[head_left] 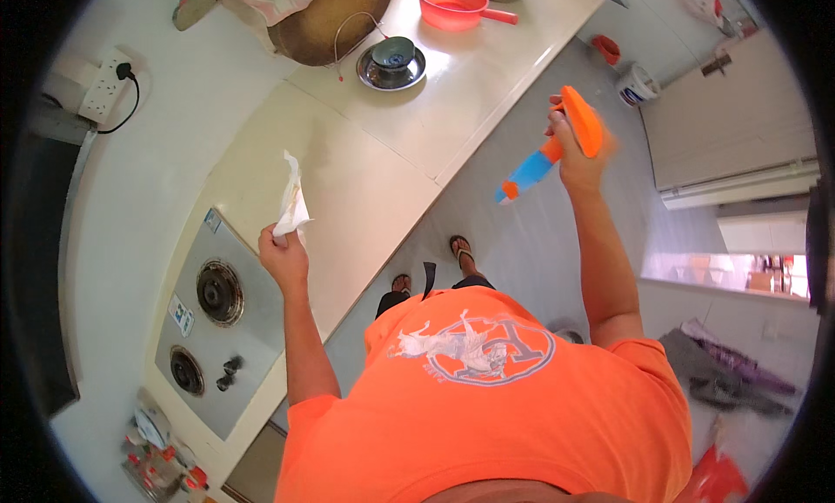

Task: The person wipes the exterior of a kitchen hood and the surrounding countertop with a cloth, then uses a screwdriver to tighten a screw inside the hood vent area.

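Observation:
Over the counter [344, 177], my left hand [285, 259] pinches a crumpled white paper tissue [294, 203] that stands up from the fingers. My right hand [577, 164] is raised over the floor, to the right of the counter's edge. Its fingers are wrapped round an orange-and-blue object [535, 166]. The blue part is long and narrow with a pale tip, pointing down to the left; the orange part is broad and rounded at the top. Blur and the fingers hide its exact kind.
A two-burner gas stove [219, 293] lies left of my left hand. Farther along the counter are a dark bowl [393, 54] on a metal plate [370, 73], a red dipper [454, 6] and a large wok [339, 20]. A white bucket [639, 84] stands on the floor.

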`<action>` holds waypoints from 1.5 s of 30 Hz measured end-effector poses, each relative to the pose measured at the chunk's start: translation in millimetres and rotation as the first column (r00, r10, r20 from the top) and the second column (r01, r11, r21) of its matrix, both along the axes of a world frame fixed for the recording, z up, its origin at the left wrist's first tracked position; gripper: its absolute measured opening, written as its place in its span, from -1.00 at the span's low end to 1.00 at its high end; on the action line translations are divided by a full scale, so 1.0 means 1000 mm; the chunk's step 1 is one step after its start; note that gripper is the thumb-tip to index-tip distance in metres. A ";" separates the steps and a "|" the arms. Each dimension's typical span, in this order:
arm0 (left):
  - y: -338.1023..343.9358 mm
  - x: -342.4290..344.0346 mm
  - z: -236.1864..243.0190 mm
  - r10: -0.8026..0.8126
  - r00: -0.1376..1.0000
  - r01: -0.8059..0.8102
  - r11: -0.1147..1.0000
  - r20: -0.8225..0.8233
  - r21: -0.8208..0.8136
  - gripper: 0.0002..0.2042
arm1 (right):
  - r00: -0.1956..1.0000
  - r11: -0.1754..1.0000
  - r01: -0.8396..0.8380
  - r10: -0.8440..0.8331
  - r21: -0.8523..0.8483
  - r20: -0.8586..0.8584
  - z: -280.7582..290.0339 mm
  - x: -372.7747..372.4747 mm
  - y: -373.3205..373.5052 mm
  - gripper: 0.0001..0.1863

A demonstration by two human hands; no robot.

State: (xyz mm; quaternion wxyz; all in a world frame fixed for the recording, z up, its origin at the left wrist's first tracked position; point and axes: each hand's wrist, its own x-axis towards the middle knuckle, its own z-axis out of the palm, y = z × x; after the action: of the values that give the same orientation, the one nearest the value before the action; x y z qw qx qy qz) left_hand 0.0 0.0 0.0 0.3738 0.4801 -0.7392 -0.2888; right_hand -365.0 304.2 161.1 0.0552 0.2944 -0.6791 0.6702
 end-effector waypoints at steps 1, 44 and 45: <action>0.010 0.001 -0.001 0.019 0.999 -0.016 0.999 -0.047 0.049 -0.88 | 0.999 1.000 -0.024 0.025 0.019 -0.030 -0.003 -0.008 -0.013 -0.68; 0.142 -0.097 0.105 0.302 0.949 -0.309 0.948 -0.086 -0.079 -0.79 | 0.681 0.778 -0.629 0.556 -0.008 0.477 -0.165 -0.092 -0.121 -0.44; 0.142 -0.100 0.106 0.270 0.958 -0.276 0.960 -0.091 -0.056 -0.79 | 0.562 0.649 -0.760 0.684 -0.036 0.465 -0.146 -0.044 -0.116 -0.44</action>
State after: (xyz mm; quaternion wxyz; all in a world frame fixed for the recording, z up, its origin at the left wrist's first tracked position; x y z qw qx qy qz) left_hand -99.6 141.6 106.2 0.4565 0.5520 -0.6592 -0.2285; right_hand -408.8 188.4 15.0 -0.4040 0.3915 -0.5456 0.6212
